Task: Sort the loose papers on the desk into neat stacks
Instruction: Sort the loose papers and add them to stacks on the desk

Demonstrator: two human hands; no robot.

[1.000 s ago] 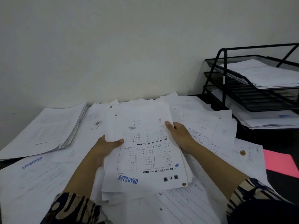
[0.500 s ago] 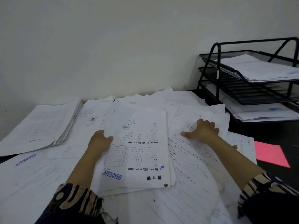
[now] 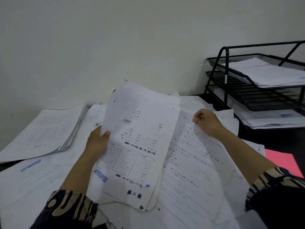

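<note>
My left hand [image 3: 98,142] grips the left edge of a sheaf of printed sheets [image 3: 140,142], thumb on top, and holds it tilted up off the desk; a blue APPROVED stamp shows near its lower left. My right hand [image 3: 207,122] lies to the right on a lined printed sheet [image 3: 189,171], its fingers curled onto the sheet's top edge. Loose white papers [image 3: 33,179] cover the desk all around.
A thick stack of papers [image 3: 42,131] lies at the left by the wall. A black three-tier wire tray [image 3: 224,75] with papers in it stands at the right. A pink sheet [image 3: 282,161] lies on the dark desk at the right edge.
My right hand let go of the sheaf and moved right onto the lined sheet. My left hand has lifted and tilted the sheaf up.
</note>
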